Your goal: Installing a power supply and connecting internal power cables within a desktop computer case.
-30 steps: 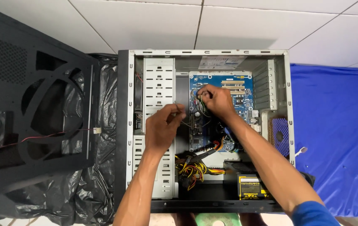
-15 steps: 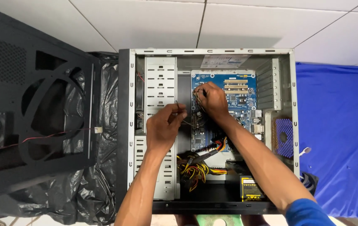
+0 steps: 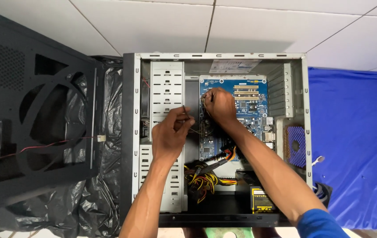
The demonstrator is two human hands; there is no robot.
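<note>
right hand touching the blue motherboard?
Cannot tell. Head view: right hand overlaps the blue motherboard from above, fingertips hidden, so contact or gap isn't visible.

Two bare forearms, entering from the lower edge of the head view. Left hand [image 3: 170, 134] and right hand [image 3: 220, 105] uncovered, without gloves, rings or a watch. Left arm bare from wrist to the frame's edge. On the right arm, near the elbow, the hem of a bright blue fabric sleeve [image 3: 320, 224], plain and unmarked where seen, in the bottom right corner.
</note>
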